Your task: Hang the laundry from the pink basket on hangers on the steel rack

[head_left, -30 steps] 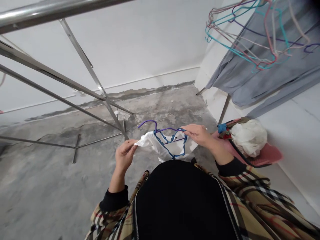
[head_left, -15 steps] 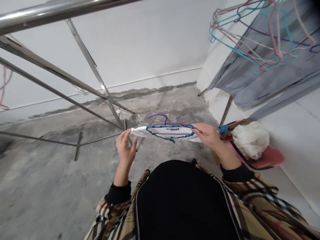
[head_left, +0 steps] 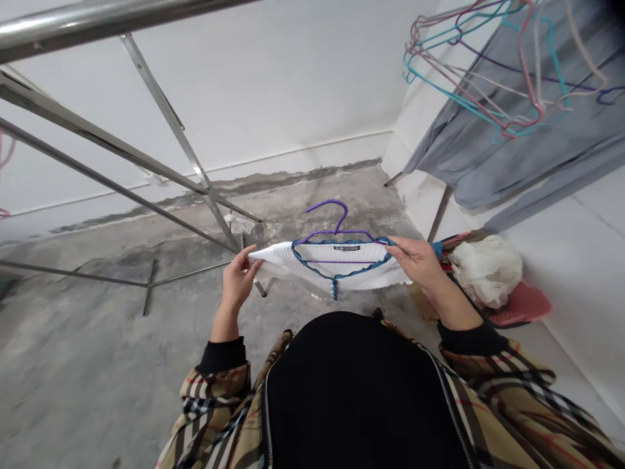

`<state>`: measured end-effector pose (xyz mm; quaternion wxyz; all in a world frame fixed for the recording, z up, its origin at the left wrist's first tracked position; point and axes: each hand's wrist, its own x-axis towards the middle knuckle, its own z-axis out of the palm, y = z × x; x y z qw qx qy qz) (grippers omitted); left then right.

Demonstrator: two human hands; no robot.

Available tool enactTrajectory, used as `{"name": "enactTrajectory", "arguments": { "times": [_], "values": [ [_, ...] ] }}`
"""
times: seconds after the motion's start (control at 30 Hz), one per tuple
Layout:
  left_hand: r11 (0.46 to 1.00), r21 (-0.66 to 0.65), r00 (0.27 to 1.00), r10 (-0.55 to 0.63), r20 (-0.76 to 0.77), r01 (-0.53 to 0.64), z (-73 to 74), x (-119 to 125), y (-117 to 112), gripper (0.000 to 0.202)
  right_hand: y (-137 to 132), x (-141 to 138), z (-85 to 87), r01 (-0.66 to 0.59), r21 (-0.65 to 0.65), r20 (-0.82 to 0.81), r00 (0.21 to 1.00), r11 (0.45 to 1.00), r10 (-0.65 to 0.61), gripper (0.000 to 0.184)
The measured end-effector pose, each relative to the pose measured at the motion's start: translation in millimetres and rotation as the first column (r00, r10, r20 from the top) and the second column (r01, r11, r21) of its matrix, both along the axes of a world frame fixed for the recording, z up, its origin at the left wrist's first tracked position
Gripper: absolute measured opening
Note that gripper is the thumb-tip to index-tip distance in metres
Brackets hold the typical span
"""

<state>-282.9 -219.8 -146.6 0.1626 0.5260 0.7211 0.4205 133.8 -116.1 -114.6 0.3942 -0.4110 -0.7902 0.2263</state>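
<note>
A white ribbed top (head_left: 278, 259) with wavy blue neckline trim hangs on a purple hanger (head_left: 336, 218) in front of my body. The hanger's hook stands up above the neckline, and its lower bar shows inside the neck opening. My left hand (head_left: 237, 277) pinches the top's left shoulder end between thumb and fingers. On the other side, my right hand (head_left: 417, 260) grips the top's shoulder near the neckline, close to the hanger's right arm. A dark label shows at the back of the neck. The lower part of the top is mostly hidden.
A metal drying rack (head_left: 170, 114) stands at the left, with a thick rail (head_left: 97, 23) across the upper left. Several coloured hangers (head_left: 488, 71) hang at upper right before a grey cloth (head_left: 488, 156). Below them, a red basket (head_left: 530, 305) holds a white bundle (head_left: 488, 268).
The top has tilted so more of its front and neck opening shows. The hanger's hook stands higher. Both hands have spread slightly apart, still holding the top.
</note>
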Motion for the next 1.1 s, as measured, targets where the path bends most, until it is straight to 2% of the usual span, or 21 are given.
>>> {"name": "enactTrajectory", "arguments": {
  "times": [0.07,0.13,0.23,0.33,0.43,0.5,0.6,0.67,0.77,0.83,0.9,0.97,1.0,1.1],
  "values": [
    [0.998,-0.028,0.994,-0.061,0.088,0.064,-2.4,-3.2,0.8,0.051,2.8,4.0,1.5,0.017,-0.003,0.001,1.0,1.0,-0.017,0.032],
    [0.997,-0.017,0.989,-0.069,0.13,0.071,-3.6,-5.0,1.5,0.05,5.9,7.6,4.1,0.02,-0.004,-0.004,1.0,1.0,-0.02,0.032],
    [0.999,0.041,0.993,0.016,0.119,-0.021,-3.0,-7.2,1.8,0.045,9.7,11.9,9.2,0.005,-0.003,-0.008,1.0,1.0,-0.005,0.033],
    [0.985,0.119,0.984,0.108,0.138,-0.125,-2.1,-10.0,1.0,0.043,11.5,14.5,14.5,-0.075,-0.036,0.029,0.997,0.997,0.076,0.031],
    [0.973,0.162,0.974,0.134,0.185,-0.165,-2.4,-12.5,-0.6,0.041,11.3,14.4,17.6,-0.141,-0.099,0.057,0.987,0.985,0.147,0.029],
    [0.967,0.166,0.973,0.169,0.16,-0.195,-3.0,-13.8,-1.9,0.038,10.7,12.4,17.9,-0.105,-0.084,0.028,0.994,0.991,0.108,0.028],
    [0.936,0.181,0.953,0.291,0.089,-0.303,-2.8,-13.3,-3.6,0.034,9.8,7.1,17.4,-0.021,-0.046,-0.01,1.0,0.999,0.02,0.029],
    [0.924,0.189,0.941,0.313,0.125,-0.332,-0.8,-7.3,-4.2,0.035,9.2,2.3,17.2,-0.012,-0.06,-0.001,1.0,0.998,0.012,0.029],
    [0.954,0.173,0.94,0.19,0.284,-0.245,5.6,18.1,-4.4,0.035,8.4,-7.8,16.1,-0.025,-0.109,0.003,1.0,0.994,0.025,0.031],
    [0.985,0.127,0.913,0.052,0.405,-0.113,10.7,46.8,-3.8,0.033,7.5,-17.8,14.6,-0.006,-0.148,-0.02,1.0,0.989,0.003,0.033],
    [0.994,0.063,0.839,-0.106,0.534,0.085,14.3,81.2,-1.6,0.033,5.4,-31.2,13.3,0.003,-0.192,-0.056,0.998,0.981,-0.014,0.035],
    [0.96,0.054,0.73,-0.245,0.638,0.275,16.2,114.9,2.7,0.036,0.8,-47.4,13.1,-0.037,-0.245,-0.101,0.995,0.969,0.012,0.035],
    [0.941,0.068,0.681,-0.289,0.673,0.332,16.8,129.6,5.7,0.039,-2.7,-56.0,13.3,-0.08,-0.273,-0.129,0.991,0.959,0.046,0.036],
    [0.931,0.131,0.606,-0.325,0.726,0.342,20.5,159.7,15.5,0.05,-17.2,-81.0,12.8,-0.219,-0.331,-0.201,0.967,0.918,0.158,0.036]
  ]
}}
